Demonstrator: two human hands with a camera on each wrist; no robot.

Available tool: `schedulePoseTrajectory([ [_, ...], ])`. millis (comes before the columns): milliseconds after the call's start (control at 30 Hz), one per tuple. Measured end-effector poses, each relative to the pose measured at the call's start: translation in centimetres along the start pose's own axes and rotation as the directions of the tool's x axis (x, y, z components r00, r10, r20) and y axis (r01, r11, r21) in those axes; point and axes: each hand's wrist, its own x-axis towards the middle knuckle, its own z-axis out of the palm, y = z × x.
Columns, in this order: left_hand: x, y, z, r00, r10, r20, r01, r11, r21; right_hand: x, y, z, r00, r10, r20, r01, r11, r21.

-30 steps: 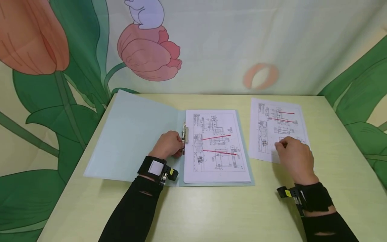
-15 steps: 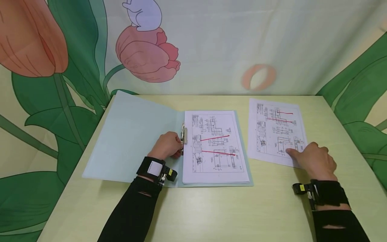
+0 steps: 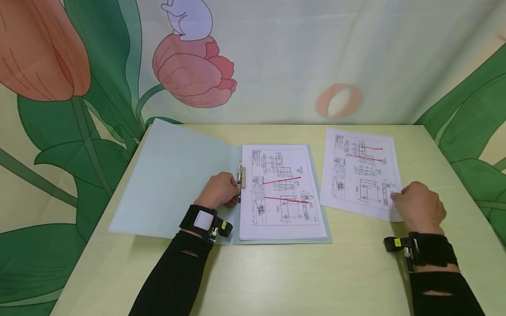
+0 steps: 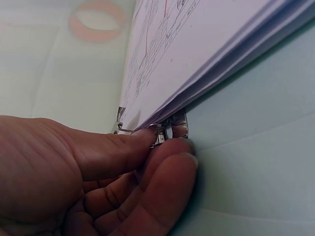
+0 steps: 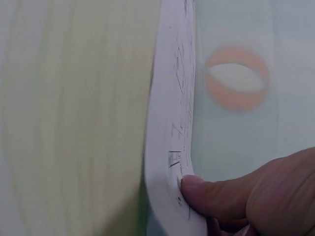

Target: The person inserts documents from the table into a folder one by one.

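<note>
Pale tabletop spreads under the fingers, a floral curtain beyond them. Picking up the loose sheet seems the step in hand: the right hand pinches its near right edge, thumb on top, most of the page lying beyond and left of those fingertips. The left hand pinches the metal clip, stacked drawings just right of its fingers. Next probably calls for a gentle, uncreased lift.

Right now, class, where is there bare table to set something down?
Bare table shows in front of the folder, between the left sleeve and right sleeve, and right of the loose sheet. It is crowded at the clip, which the left hand pinches, and at the sheet's right edge, held by the right hand.
</note>
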Motion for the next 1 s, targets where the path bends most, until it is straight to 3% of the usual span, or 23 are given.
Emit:
schedulePoseTrajectory([
  [433, 0.0, 0.0, 0.0, 1.000, 0.003, -0.003, -0.003, 1.000, -0.001, 0.1, 0.0, -1.0, 0.994, 0.046, 0.099, -0.047, 0.999, 0.002],
  [1000, 0.1, -0.2, 0.0, 1.000, 0.012, 0.001, -0.012, 1.000, -0.022, -0.1, 0.3, -2.2, 0.984, 0.100, 0.149, -0.127, 0.973, 0.190],
])
